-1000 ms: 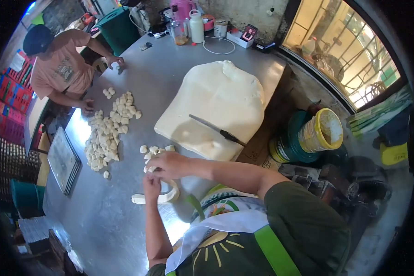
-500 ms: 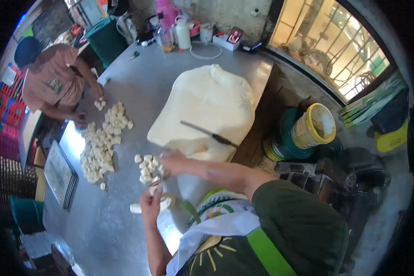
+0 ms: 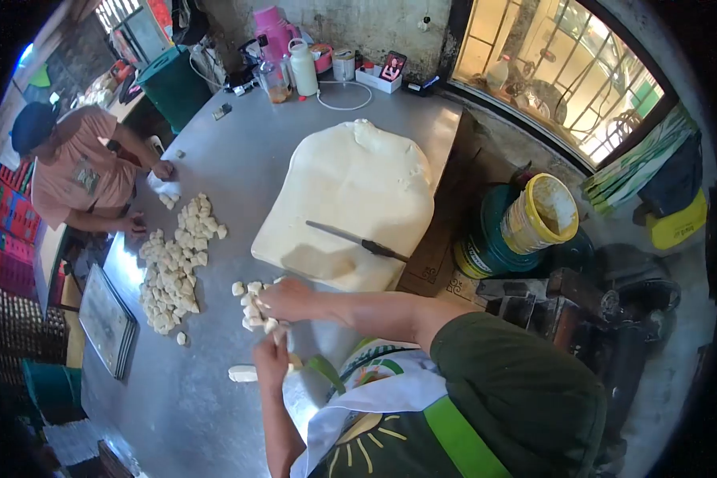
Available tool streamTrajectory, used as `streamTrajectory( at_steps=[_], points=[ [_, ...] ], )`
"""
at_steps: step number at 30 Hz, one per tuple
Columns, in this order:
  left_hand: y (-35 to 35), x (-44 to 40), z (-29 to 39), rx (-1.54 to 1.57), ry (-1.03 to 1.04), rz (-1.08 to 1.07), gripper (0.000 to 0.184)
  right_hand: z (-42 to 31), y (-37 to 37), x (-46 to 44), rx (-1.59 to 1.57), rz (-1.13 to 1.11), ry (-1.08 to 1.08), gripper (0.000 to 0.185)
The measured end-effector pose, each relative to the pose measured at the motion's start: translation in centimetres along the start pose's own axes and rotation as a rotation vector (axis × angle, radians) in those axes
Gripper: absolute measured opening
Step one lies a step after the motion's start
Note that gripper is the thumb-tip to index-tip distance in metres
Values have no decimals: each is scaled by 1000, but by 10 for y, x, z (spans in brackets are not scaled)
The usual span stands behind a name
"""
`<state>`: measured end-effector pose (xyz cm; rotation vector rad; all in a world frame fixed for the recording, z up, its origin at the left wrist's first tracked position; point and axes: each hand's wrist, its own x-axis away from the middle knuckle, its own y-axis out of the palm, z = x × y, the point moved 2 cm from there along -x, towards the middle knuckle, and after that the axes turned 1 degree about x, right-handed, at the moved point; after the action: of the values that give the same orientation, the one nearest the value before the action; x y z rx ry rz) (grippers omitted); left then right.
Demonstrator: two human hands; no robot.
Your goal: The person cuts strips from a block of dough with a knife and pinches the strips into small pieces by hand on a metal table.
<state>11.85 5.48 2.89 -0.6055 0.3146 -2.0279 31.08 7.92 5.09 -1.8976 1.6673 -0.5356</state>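
Note:
My left hand is closed around a dough strip, its fingertips pointing up at my right hand. The strip's pale end lies on the metal table to the left of my left hand. My right hand is closed just above it, beside a small cluster of dough pieces; what its fingers grip is hidden. A large slab of dough lies beyond my hands, with a dark-handled knife on top. A large heap of cut dough pieces is to the left.
Across the metal table, a person in a pink shirt has hands near a few pieces. Stacked trays sit at the left edge. Bottles and a phone stand at the back. Buckets are at right.
My right hand moved away from my left hand to the dough cluster, then came back close to it. More pieces now show in the cluster. The other person's hand moved, and the view shifted.

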Motion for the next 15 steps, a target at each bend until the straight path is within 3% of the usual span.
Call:
streamTrajectory(
  at_steps=[3,6,7,10,11,13,15],
  points=[
    [0,14,-7,103,132,-132,40,24,3,5,25,-63,164,31],
    [-1,2,-16,2,327,277,34,3,20,7,84,102,-298,28],
    [-2,-2,0,0,335,275,34,-6,18,3,87,110,-300,28],
    [0,8,33,668,393,464,30,-35,32,7,-50,-269,-386,30],
    [-3,5,20,668,397,473,30,-39,30,5,-48,-272,-395,30],
    [-10,-9,-37,479,263,277,32,-44,21,6,-111,-44,-396,31],
    [-9,-5,-42,383,187,171,33,-42,17,7,-146,71,-384,32]
  ],
)
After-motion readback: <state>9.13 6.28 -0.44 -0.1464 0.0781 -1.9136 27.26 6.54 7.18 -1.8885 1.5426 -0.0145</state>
